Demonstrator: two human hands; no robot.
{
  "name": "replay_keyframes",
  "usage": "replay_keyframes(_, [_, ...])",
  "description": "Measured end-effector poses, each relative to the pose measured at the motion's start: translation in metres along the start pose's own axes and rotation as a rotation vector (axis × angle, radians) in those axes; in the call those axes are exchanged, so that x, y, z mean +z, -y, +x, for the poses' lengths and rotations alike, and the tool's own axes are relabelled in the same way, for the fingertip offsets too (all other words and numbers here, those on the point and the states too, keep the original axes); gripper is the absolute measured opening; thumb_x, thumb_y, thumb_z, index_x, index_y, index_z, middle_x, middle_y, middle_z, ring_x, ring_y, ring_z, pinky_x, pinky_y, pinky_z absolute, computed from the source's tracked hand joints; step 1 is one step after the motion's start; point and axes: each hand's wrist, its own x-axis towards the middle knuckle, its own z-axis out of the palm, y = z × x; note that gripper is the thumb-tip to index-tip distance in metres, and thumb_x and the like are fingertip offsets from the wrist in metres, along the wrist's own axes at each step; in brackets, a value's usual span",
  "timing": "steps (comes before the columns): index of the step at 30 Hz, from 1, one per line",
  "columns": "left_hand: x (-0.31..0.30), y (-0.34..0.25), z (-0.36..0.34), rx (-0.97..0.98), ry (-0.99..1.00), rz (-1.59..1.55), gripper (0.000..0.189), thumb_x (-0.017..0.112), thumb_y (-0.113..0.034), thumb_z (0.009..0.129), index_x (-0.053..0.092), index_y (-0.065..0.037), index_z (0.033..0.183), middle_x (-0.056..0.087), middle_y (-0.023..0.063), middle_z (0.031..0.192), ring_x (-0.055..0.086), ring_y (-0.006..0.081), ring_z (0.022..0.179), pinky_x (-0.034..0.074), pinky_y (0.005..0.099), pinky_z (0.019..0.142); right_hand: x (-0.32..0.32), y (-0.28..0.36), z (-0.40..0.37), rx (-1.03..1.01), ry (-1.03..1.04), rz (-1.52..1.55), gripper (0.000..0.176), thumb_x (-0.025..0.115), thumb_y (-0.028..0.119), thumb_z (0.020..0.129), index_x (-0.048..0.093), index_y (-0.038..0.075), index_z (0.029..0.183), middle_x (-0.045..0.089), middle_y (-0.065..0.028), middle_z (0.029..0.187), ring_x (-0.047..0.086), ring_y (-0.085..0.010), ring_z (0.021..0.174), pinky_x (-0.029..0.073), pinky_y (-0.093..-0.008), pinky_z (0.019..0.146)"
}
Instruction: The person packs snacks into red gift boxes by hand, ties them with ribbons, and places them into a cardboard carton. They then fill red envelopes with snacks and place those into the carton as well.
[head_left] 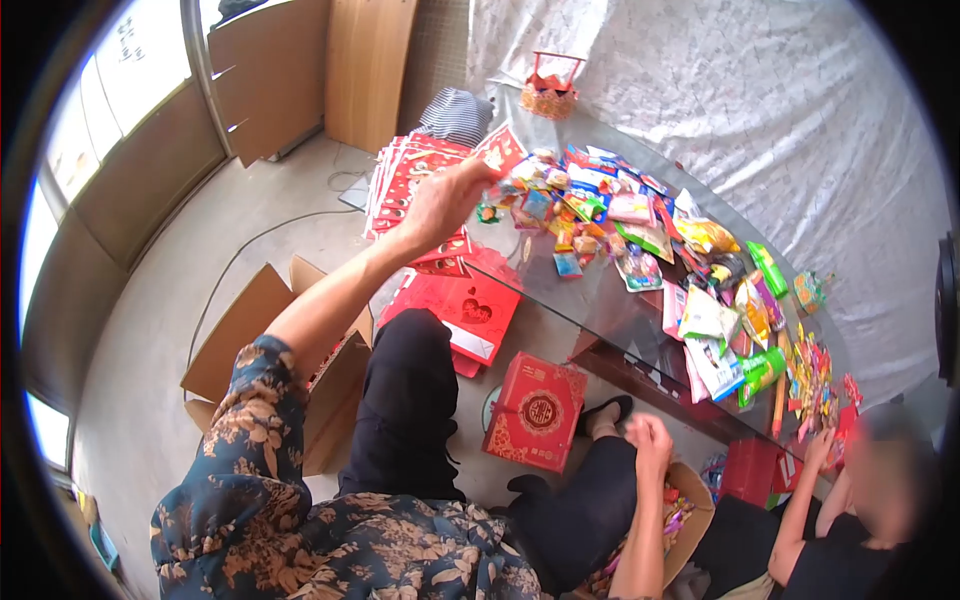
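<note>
My left hand (pixel 450 203) reaches over the near left end of the glass table (pixel 545 275). Its fingers are closed on a red printed packet (pixel 502 150), held by one end. Under that forearm lies a fanned stack of similar red packets (pixel 412 172). Just beyond the hand begins a pile of wrapped candies and snack bags (pixel 610 205). My right hand (pixel 650 437) is low by my right knee, its fingers curled closed; what they hold, if anything, is hidden. Beside that wrist, an open cardboard box (pixel 692 515) contains colourful wrapped sweets.
Red gift bags (pixel 455 312) and a red patterned box (pixel 535 412) are on the floor between my legs. An open carton (pixel 235 345) stands left. A small red basket (pixel 549 97) sits at the back. Another person (pixel 840 520) handles red items at the right.
</note>
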Motion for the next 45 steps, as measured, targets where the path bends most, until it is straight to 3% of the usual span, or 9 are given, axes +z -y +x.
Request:
replay_keyframes(6, [0.047,-0.093,-0.087,0.643,0.408,-0.033,0.037,0.063,-0.005,0.074,0.058,-0.007,0.111,0.061,0.0092,0.117,0.059,0.0254,0.111,0.049,0.0376,0.088,0.067,0.054,0.011,0.318,0.554,0.935,0.084,0.037,0.065,0.092,0.026,0.0,0.144,0.045,-0.0191,0.138,0.05,-0.0314,0.123,0.046,-0.0444,0.094])
replay_keyframes(10, [0.071,-0.121,-0.158,0.835,0.693,0.093,0.039,0.053,-0.019,0.081,0.054,-0.008,0.119,0.053,0.0081,0.131,0.055,0.0225,0.115,0.042,0.0394,0.098,0.091,0.043,0.003,0.394,0.632,0.974,0.085,0.034,0.067,0.092,0.027,0.001,0.144,0.046,-0.0161,0.137,0.051,-0.0284,0.121,0.046,-0.0436,0.095])
replay_keyframes(14, [0.085,-0.133,-0.2,0.911,0.643,-0.068,0.034,0.054,-0.019,0.078,0.056,-0.009,0.11,0.055,0.0076,0.123,0.056,0.0229,0.111,0.043,0.0375,0.095,0.111,0.002,-0.007,0.433,0.684,0.553,0.029,0.061,0.024,0.092,0.058,0.005,0.114,0.065,-0.0049,0.101,0.063,-0.0156,0.096,0.05,-0.0271,0.082])
replay_keyframes(18, [0.087,-0.148,-0.225,0.959,0.671,-0.076,0.027,0.056,-0.021,0.076,0.057,-0.01,0.1,0.058,0.0067,0.117,0.057,0.0225,0.109,0.045,0.0363,0.093,0.117,-0.026,-0.017,0.545,0.705,0.318,0.031,0.058,0.002,0.083,0.058,-0.001,0.114,0.064,-0.0078,0.101,0.063,-0.0157,0.091,0.051,-0.0271,0.081])
replay_keyframes(22, [0.076,-0.153,-0.233,0.832,0.888,-0.232,0.023,0.059,-0.024,0.082,0.058,-0.009,0.1,0.059,0.0076,0.116,0.058,0.0195,0.106,0.046,0.0349,0.09,0.11,-0.031,-0.021,0.477,0.5,0.708,0.036,0.053,-0.009,0.079,0.057,-0.003,0.114,0.065,-0.0118,0.104,0.064,-0.0186,0.095,0.052,-0.0303,0.086])
replay_keyframes(28, [0.064,-0.132,-0.195,0.33,0.525,-0.432,0.012,0.069,-0.007,0.079,0.061,-0.004,0.088,0.061,0.0107,0.091,0.063,0.0288,0.085,0.051,0.0363,0.07,0.076,-0.022,-0.019,0.195,0.331,0.74,0.036,0.044,-0.014,0.078,0.062,0.0,0.106,0.067,-0.0086,0.103,0.064,-0.0168,0.096,0.051,-0.0311,0.087])
replay_keyframes(32, [0.071,-0.114,-0.167,0.128,0.346,-0.373,0.012,0.067,-0.009,0.081,0.062,-0.003,0.09,0.057,0.0123,0.087,0.057,0.0337,0.086,0.048,0.0405,0.071,0.065,-0.001,-0.024,0.124,0.338,0.691,0.008,0.058,-0.003,0.088,0.062,0.003,0.092,0.068,-0.0054,0.092,0.065,-0.0119,0.083,0.054,-0.0278,0.077])
replay_keyframes(40, [0.065,-0.122,-0.166,-0.178,0.625,-0.635,0.014,0.064,-0.015,0.091,0.06,-0.003,0.098,0.062,0.0046,0.101,0.059,0.0082,0.089,0.049,0.0269,0.077,0.072,0.02,-0.033,0.177,0.333,0.68,0.011,0.063,-0.004,0.085,0.062,0.006,0.09,0.068,-0.0034,0.089,0.065,-0.0105,0.079,0.055,-0.0263,0.071])
replay_keyframes(45, [0.08,-0.109,-0.174,-0.356,0.732,-0.844,0.013,0.061,-0.012,0.093,0.058,-0.001,0.099,0.062,0.0007,0.096,0.057,0.005,0.088,0.049,0.0243,0.076,0.074,0.024,-0.035,0.177,0.342,0.696,0.012,0.062,-0.005,0.084,0.062,0.006,0.09,0.067,-0.0033,0.086,0.064,-0.0099,0.076,0.055,-0.0257,0.069])
